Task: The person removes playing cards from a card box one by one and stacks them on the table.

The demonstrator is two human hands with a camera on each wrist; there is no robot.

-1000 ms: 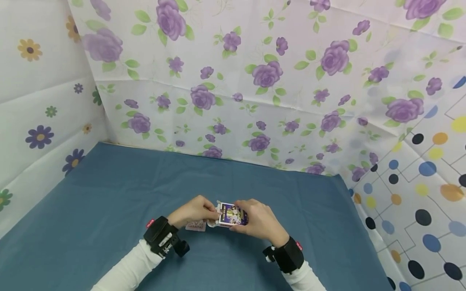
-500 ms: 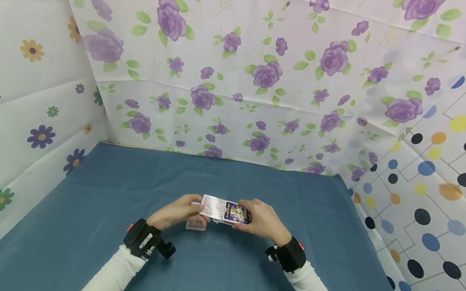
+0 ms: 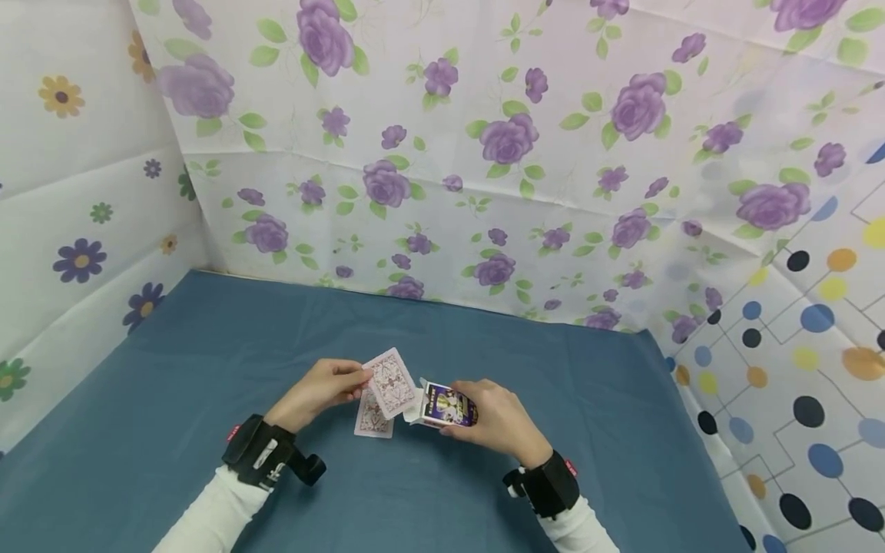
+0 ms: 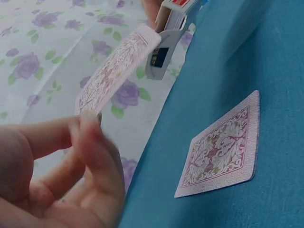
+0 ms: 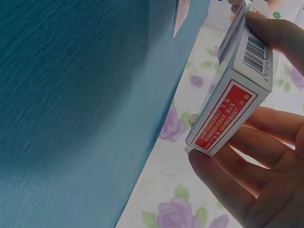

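My left hand (image 3: 323, 390) pinches a playing card (image 3: 391, 383) between thumb and fingers; its patterned red-and-white back faces up in the head view. Below it on the cloth lies another playing card (image 4: 219, 148), back side up, partly hidden by the held one in the head view. My right hand (image 3: 499, 418) grips a card box (image 3: 448, 405) by its right end, its open flap towards the left hand. Inside the box's mouth, edges of more cards (image 4: 175, 21) show in the left wrist view. The right wrist view shows the box's red label and barcode.
A blue cloth (image 3: 276, 330) covers the table. Behind it hangs a white curtain (image 3: 449, 230) with purple flowers, with patterned sheets at left and right (image 3: 781, 399). Each wrist wears a black camera band (image 3: 266, 453).
The left hand has drawn a card out of the box and moved left with it, turning it upright. The right hand has stayed nearly in place with the box.
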